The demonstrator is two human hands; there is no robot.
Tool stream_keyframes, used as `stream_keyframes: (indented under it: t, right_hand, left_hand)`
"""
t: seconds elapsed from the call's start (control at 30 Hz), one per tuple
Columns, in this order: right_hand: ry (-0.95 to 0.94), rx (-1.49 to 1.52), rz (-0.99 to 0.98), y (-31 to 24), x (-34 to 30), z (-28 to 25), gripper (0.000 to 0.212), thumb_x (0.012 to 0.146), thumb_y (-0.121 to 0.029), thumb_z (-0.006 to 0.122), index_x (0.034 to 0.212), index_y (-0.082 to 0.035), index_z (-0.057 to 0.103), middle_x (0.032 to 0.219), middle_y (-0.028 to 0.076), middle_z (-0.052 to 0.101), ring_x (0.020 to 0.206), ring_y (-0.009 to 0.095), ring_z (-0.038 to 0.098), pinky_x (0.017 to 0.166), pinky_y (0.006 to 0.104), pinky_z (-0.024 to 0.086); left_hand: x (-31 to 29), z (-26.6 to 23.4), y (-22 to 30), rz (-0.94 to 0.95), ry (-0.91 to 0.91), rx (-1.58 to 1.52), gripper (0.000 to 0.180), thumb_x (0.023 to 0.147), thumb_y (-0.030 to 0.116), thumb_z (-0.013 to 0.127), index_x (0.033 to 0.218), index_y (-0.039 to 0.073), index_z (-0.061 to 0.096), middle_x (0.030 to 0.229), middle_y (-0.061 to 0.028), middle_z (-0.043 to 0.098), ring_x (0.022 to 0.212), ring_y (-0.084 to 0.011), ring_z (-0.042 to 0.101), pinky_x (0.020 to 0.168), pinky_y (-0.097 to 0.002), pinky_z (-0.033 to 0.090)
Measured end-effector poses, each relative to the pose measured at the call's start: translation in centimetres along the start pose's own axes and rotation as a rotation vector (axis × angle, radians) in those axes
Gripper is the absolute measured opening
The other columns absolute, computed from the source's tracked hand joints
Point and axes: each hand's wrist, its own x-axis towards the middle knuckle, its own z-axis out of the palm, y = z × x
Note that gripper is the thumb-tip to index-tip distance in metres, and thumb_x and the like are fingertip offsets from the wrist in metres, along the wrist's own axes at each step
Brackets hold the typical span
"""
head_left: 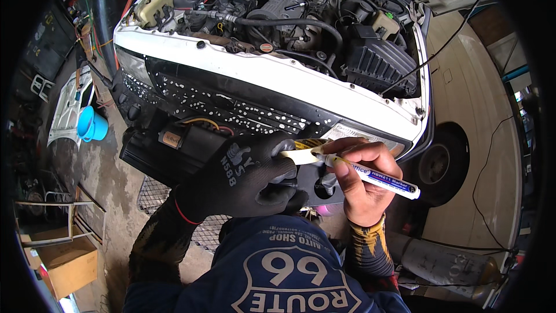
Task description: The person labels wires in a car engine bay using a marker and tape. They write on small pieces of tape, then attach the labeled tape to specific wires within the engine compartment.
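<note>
My left hand (255,174), in a black work glove, is closed with its fingertips pinching a pale cream, slightly curved strip (302,156). Whether this strip is tape or another material I cannot tell. My bare right hand (366,191) grips a white and blue marker pen (387,181) like a writing tool. The pen slants down to the right from its tip, which is at the strip's right end and seems to touch it. Just behind the strip, a yellow and black patch (311,142) shows in part.
Ahead stands a white car front (243,58) with its engine bay (289,14) exposed. A black battery-like box (194,142) sits left of my hands. A blue bucket (92,124), a cardboard box (69,261) and a gas cylinder (104,11) are on the left; a wheel (437,162) is at right.
</note>
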Motion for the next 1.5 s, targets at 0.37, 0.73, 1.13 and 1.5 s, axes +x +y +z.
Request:
stream_keyframes:
  t: [0.37,0.73,1.13,1.5]
  right_hand:
    - [-0.067,-0.015,-0.075,0.6,0.5,0.1,0.014,0.090,-0.002,0.076,0.093,0.004,0.063,0.099,0.022,0.074,0.090,0.024,0.074,0.081,0.0341,0.058]
    - [-0.021,-0.020,-0.002,0.2,-0.4,0.3,0.015,0.090,-0.002,0.076,0.095,0.003,0.063,0.100,0.021,0.074,0.089,0.022,0.073,0.080,0.0318,0.058]
    - [-0.059,-0.091,-0.090,0.4,-0.5,0.8,0.016,0.087,-0.003,0.079,0.095,0.003,0.067,0.101,0.021,0.074,0.090,0.024,0.074,0.081,0.0330,0.058]
    - [0.093,0.195,0.044,0.6,-0.8,0.5,0.016,0.091,-0.006,0.073,0.094,0.000,0.059,0.097,0.021,0.073,0.104,0.029,0.071,0.108,0.0508,0.049]
  left_hand:
    - [-0.3,0.0,-0.3,-0.007,0.002,-0.017,0.035,0.079,0.023,0.081,0.102,0.003,0.065,0.124,-0.0228,0.059,0.093,-0.0355,0.068,0.078,-0.0443,0.055]
    - [-0.6,0.2,0.4,-0.026,0.031,0.048,0.032,0.076,0.024,0.081,0.099,0.008,0.067,0.122,-0.0171,0.061,0.094,-0.0311,0.068,0.080,-0.0431,0.052]
    - [-1.2,0.3,0.2,-0.001,0.058,0.006,0.036,0.077,0.024,0.083,0.100,0.003,0.066,0.121,-0.0215,0.059,0.091,-0.0347,0.068,0.077,-0.0441,0.055]
    - [-1.3,1.0,-0.5,-0.067,0.039,-0.096,0.033,0.080,0.021,0.081,0.103,0.005,0.064,0.118,-0.0201,0.059,0.091,-0.0345,0.068,0.076,-0.0436,0.055]
